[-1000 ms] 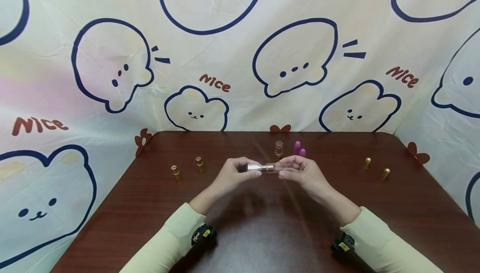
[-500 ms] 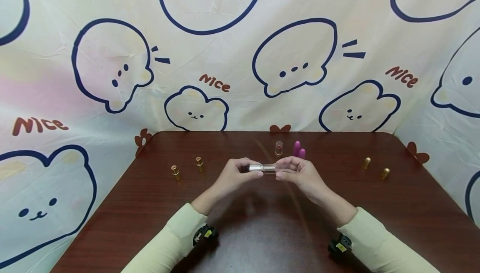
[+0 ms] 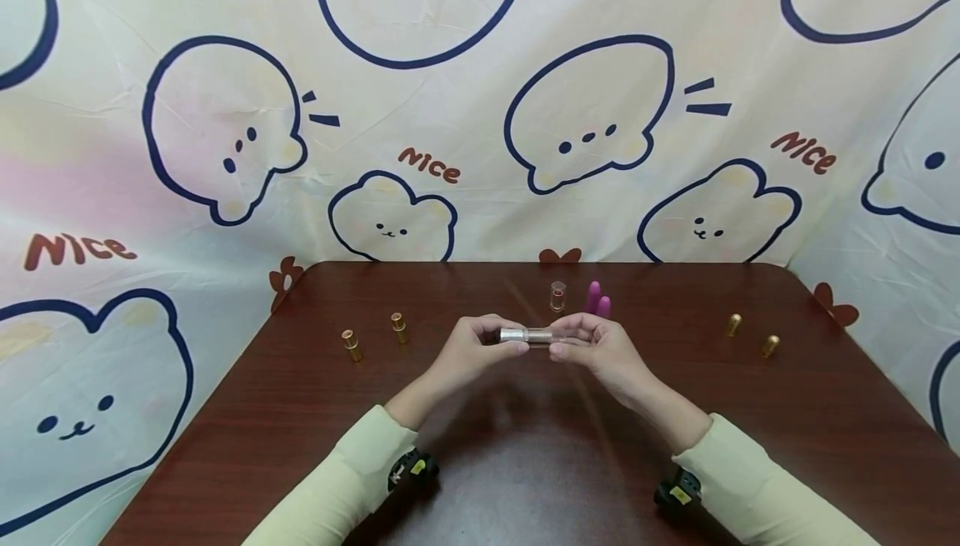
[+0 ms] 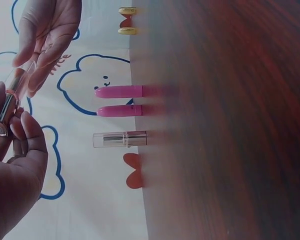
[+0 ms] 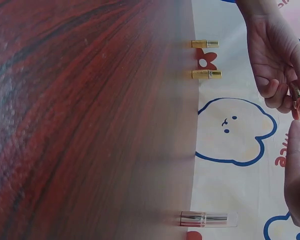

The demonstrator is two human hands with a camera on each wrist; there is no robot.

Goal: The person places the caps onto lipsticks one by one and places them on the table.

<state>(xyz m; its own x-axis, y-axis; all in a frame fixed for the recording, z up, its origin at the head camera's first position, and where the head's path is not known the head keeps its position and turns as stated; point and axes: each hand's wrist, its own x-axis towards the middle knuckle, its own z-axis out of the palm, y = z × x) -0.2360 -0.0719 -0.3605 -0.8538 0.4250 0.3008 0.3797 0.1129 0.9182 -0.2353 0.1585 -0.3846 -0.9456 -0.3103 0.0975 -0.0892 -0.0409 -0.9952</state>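
In the head view's middle, the left hand (image 3: 476, 348) pinches the tube (image 3: 514, 335), hiding its left end; the right hand (image 3: 603, 350) grips the clear cap (image 3: 542, 335), which surrounds the tube's other end. The right wrist view cuts both off at its right edge. Pink tubes (image 3: 593, 294) stand partly hidden behind the right hand. The table (image 3: 525, 463) runs past the bottom edge; gold tubes (image 3: 398, 329) are well apart, left and right.
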